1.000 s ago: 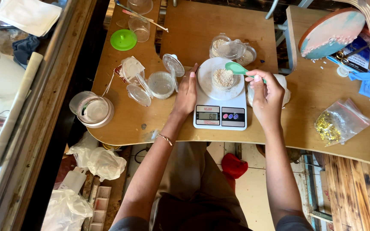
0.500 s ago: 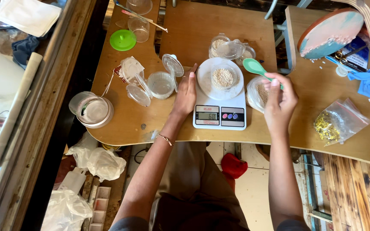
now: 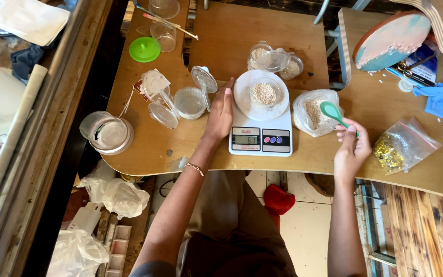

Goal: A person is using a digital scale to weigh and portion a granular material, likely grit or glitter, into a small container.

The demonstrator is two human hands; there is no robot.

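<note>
Right hand (image 3: 351, 150) pinches a green plastic spoon (image 3: 333, 112), bowl over the clear plastic bag of pale grains (image 3: 311, 113). Left hand (image 3: 220, 113), fingers flat and together, rests against the white digital kitchen scale (image 3: 260, 137); a small clear cup of grains (image 3: 264, 93) sits on its platform.

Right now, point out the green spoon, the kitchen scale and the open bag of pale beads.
green spoon (image 3: 330, 110), head view, on its bowl.
kitchen scale (image 3: 260, 139), head view, on its front panel.
open bag of pale beads (image 3: 314, 114), head view, on the beads inside.
</note>
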